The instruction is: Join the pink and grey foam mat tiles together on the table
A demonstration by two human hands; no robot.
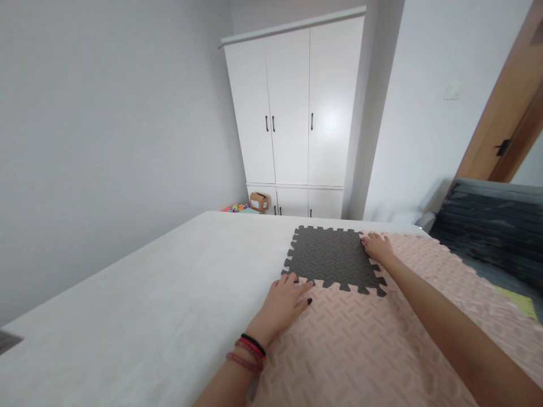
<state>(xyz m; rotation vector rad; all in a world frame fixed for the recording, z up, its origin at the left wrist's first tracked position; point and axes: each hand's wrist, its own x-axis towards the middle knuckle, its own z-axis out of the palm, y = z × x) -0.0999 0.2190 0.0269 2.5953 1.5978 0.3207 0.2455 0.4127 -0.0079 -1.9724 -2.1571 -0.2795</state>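
A dark grey foam puzzle mat tile (331,254) lies flat, its toothed near edge meeting a pink foam mat (339,339). Over that seam, at the grey tile's near left corner, my left hand (284,299) rests palm down with fingers spread. My right hand (376,246) lies on the grey tile's right edge, where it borders more pink matting (428,265); its fingers are stretched out over the seam. Neither hand grips anything. Part of the right seam is hidden under the right hand and forearm.
A white surface (169,282) stretches left of the mats. Beyond it stand a cardboard box (258,202), colourful small items (237,208) and a white wardrobe (292,107). Dark stacked sheets (492,232) and a yellow piece (515,301) are on the right.
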